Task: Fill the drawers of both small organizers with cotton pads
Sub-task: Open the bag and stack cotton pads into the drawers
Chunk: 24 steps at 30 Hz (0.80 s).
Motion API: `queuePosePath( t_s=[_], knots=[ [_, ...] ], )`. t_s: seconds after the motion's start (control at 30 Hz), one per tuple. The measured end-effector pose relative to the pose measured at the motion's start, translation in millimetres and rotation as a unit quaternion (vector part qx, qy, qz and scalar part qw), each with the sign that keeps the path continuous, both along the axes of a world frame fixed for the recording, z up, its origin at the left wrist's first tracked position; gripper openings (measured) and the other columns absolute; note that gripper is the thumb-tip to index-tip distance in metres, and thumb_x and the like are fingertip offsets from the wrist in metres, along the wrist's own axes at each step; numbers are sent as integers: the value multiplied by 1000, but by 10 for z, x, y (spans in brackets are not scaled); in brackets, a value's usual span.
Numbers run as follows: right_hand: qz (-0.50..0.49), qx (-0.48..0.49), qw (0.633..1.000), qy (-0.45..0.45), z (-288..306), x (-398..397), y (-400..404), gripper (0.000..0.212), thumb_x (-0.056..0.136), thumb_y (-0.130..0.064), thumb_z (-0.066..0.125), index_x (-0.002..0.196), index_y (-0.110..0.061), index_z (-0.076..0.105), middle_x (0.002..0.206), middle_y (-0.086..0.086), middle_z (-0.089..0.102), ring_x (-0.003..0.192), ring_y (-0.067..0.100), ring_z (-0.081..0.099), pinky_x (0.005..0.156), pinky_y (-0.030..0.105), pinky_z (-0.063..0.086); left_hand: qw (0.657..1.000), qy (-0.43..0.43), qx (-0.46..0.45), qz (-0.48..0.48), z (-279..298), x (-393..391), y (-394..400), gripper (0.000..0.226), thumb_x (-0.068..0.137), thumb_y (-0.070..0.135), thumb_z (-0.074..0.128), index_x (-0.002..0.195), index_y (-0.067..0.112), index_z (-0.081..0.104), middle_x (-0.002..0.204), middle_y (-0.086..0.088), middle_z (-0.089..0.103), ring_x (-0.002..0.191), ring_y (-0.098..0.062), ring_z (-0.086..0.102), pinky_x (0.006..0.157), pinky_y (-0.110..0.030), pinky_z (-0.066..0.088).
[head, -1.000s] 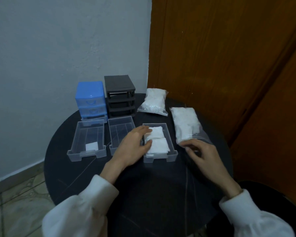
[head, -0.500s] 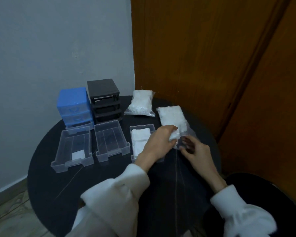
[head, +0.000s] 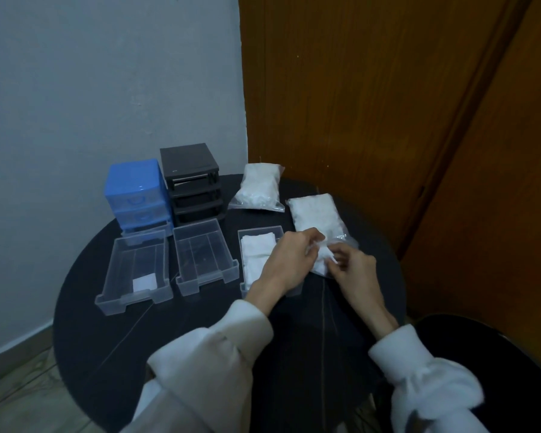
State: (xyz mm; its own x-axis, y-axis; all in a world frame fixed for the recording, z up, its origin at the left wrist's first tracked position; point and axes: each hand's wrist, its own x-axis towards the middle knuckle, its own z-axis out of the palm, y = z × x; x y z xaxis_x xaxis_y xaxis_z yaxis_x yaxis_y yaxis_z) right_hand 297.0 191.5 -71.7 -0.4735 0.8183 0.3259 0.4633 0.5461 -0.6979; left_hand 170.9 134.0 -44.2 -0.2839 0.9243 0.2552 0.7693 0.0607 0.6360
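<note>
A blue organizer (head: 136,195) and a black organizer (head: 192,182) stand at the back of the round black table (head: 175,335). Three clear drawers lie in front: the left drawer (head: 135,273) holds one white pad, the middle drawer (head: 203,254) has none, and the right drawer (head: 256,254) holds a stack of cotton pads. My left hand (head: 291,260) and my right hand (head: 353,270) both pinch white cotton pads (head: 322,259) at the open near end of a clear bag of pads (head: 316,217).
A second bag of pads (head: 260,185) lies behind the right drawer. A grey wall stands at the left and a brown wooden door (head: 388,120) close behind the table at the right. A dark seat (head: 481,354) sits at the lower right.
My left hand left the right drawer and moved right to the bag's opening. Both hands now meet on pads at the bag's mouth. The view shifted slightly.
</note>
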Motion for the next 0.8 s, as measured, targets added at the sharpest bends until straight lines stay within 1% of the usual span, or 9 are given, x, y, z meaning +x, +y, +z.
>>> queuePosePath(
  t_s=[0.1,0.17,0.27,0.33,0.4,0.47,0.57,0.7,0.8],
  knots=[
    [-10,-9,1000,1,-11,35,27,23,86,-5,62,108,-8,66,104,6,67,88,6,58,66,2,39,1000,-11,1,0,-7,19,5,28,93,12,51,120,13,60,117,-9,65,106,-21,60,90,-27,46],
    [-15,-15,1000,5,-9,77,30,22,85,-4,62,106,-10,67,103,3,67,85,4,58,66,4,40,1000,-17,2,2,-13,28,9,27,93,13,51,119,13,60,116,-9,65,106,-21,60,90,-28,47],
    [-16,-26,1000,3,25,162,-8,17,85,-6,63,98,-16,67,90,-7,63,75,-5,56,62,2,42,1000,-20,1,9,-17,23,10,27,93,14,51,118,14,60,116,-9,65,105,-22,61,90,-30,49],
    [-24,-27,999,12,52,217,-26,16,84,-5,63,93,-18,67,80,-4,64,70,-4,56,60,3,43,1000,-23,3,11,-15,23,3,27,93,14,51,119,14,60,116,-8,65,104,-22,61,89,-30,48],
    [-36,-14,999,13,75,268,-35,16,84,-6,62,92,-19,67,79,-2,64,68,-2,57,59,6,44,1000,-27,2,8,-9,21,-5,28,94,14,51,120,14,59,118,-8,65,105,-20,60,88,-26,47],
    [-42,-6,999,16,91,312,-28,12,86,-10,63,94,-18,67,78,-2,64,68,-1,57,59,7,41,1000,-27,-2,4,-1,22,-8,28,94,14,51,121,14,59,119,-7,64,105,-20,60,88,-24,46],
    [-33,2,999,24,148,366,-30,9,88,-16,61,95,-18,67,82,-3,65,74,3,58,62,9,40,999,-32,-5,0,10,22,-16,29,94,15,52,123,14,58,121,-7,63,107,-20,59,90,-26,46],
    [-9,14,998,55,287,394,-68,9,89,-13,60,93,-17,67,82,-4,64,77,2,58,65,8,41,999,-42,1,-9,15,13,-35,31,93,16,54,124,14,57,123,-6,62,109,-18,58,88,-20,43],
    [-8,23,997,79,382,374,-79,9,88,-10,58,88,-15,65,83,-2,64,79,1,57,66,14,43,998,-51,7,-20,32,-9,-85,33,91,19,59,124,16,57,124,-4,62,110,-16,57,85,-13,37]
  ],
)
